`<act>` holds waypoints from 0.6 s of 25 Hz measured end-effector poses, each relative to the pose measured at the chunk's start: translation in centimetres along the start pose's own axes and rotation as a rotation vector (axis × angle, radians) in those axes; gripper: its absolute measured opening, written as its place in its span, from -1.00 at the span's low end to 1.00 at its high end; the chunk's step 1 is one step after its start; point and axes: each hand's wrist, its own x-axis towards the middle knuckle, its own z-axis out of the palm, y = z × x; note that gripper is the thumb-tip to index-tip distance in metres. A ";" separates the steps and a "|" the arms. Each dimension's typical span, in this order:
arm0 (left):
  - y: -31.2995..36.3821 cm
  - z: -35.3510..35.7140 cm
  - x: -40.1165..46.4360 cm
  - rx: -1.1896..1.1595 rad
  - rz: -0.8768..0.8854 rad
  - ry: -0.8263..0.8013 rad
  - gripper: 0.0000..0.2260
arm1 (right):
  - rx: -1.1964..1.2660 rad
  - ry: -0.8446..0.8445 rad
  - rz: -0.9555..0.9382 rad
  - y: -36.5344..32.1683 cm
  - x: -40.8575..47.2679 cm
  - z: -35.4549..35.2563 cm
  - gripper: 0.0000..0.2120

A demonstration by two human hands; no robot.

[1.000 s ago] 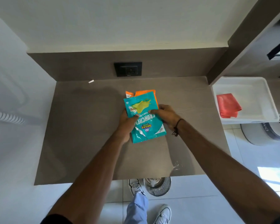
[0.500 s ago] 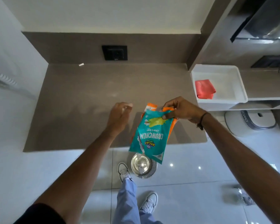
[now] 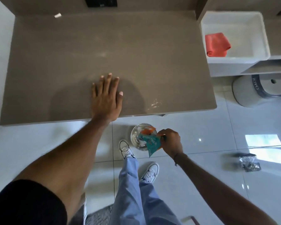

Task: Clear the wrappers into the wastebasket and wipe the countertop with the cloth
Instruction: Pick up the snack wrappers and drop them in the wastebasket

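Observation:
My right hand (image 3: pixel 170 142) grips the teal and orange snack wrappers (image 3: pixel 151 141) low over the round metal wastebasket (image 3: pixel 136 137) on the floor, just below the counter's front edge. The wrappers hang partly over its opening. Flat on the brown countertop (image 3: pixel 71 54) near its front edge lies my left hand (image 3: pixel 106 96), fingers spread and holding nothing. A red folded cloth (image 3: pixel 216 44) lies in the white tray (image 3: pixel 256 34) to the right of the counter. A small white scrap (image 3: pixel 57 15) sits at the counter's back left.
A black wall socket (image 3: pixel 101 1) is behind the counter. A grey round stool (image 3: pixel 258 90) stands under the shelf at right. A crumpled dark packet (image 3: pixel 249 162) lies on the white tiled floor. My legs and white shoes (image 3: pixel 126 148) stand beside the wastebasket.
My right hand has carried the wrappers off the counter and down to the wastebasket. My left hand let go of them and now rests flat on the countertop.

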 end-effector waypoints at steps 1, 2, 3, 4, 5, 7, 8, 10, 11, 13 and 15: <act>-0.1 0.3 0.0 -0.005 0.003 0.007 -0.48 | 0.016 0.003 0.088 0.8 0.9 1.8 -0.66; -0.1 0.4 0.1 -0.014 -0.003 0.025 -0.48 | 0.035 -0.001 0.164 1.4 1.8 3.4 -0.65; -0.3 0.5 0.1 -0.013 -0.008 0.045 -0.48 | 0.059 -0.006 0.226 2.0 2.8 5.1 -0.62; -0.4 0.8 0.2 -0.009 -0.017 0.050 -0.48 | 0.089 -0.003 0.288 2.3 3.8 6.7 -0.60; -0.6 0.9 0.3 -0.002 -0.017 0.056 -0.48 | 0.123 0.011 0.345 2.6 4.7 8.1 -0.58; -0.8 1.4 0.2 0.015 -0.006 0.078 -0.49 | 0.181 0.010 0.445 3.2 6.4 11.0 -0.58; -0.8 1.5 0.3 0.022 0.001 0.089 -0.49 | 0.181 -0.005 0.497 3.5 7.1 12.1 -0.62; -0.9 1.6 0.4 0.023 0.004 0.098 -0.49 | 0.158 -0.057 0.584 4.0 7.9 13.6 -0.72; -0.9 1.4 0.4 0.023 -0.001 0.097 -0.49 | 0.151 -0.084 0.607 4.0 7.9 13.9 -0.71; -0.6 1.2 0.4 0.022 -0.003 0.094 -0.49 | 0.134 -0.125 0.599 3.8 7.3 13.6 -0.70; -0.5 0.9 0.4 0.027 -0.001 0.087 -0.48 | 0.123 -0.148 0.543 3.3 5.9 12.5 -0.74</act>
